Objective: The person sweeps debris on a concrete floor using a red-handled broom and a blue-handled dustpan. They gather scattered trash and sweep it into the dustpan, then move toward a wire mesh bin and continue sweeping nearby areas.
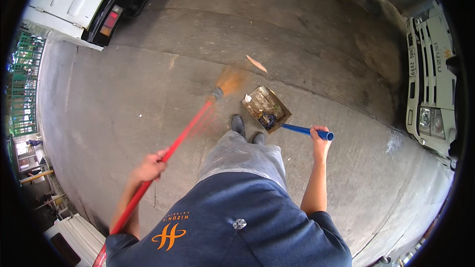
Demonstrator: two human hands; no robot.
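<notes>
My left hand (150, 167) is closed round the red handle of a broom (185, 132), which slants from beside my left arm out to the ground ahead. Its tan bristles are smeared by motion, just left of the dustpan. In my right hand (320, 140) I grip the blue tube handle of a dustpan (267, 110). The pan rests on the concrete ahead of my feet and holds dark debris and dirt. A flat, pale orange-brown scrap (257, 64) lies on the ground beyond the pan, apart from the bristles.
A white vehicle with a red tail light (110, 21) stands at the far left. At the right is the front of a white truck (431, 81). A green fence (25, 84) runs along the left edge. Small white bits dot the concrete floor (123, 89).
</notes>
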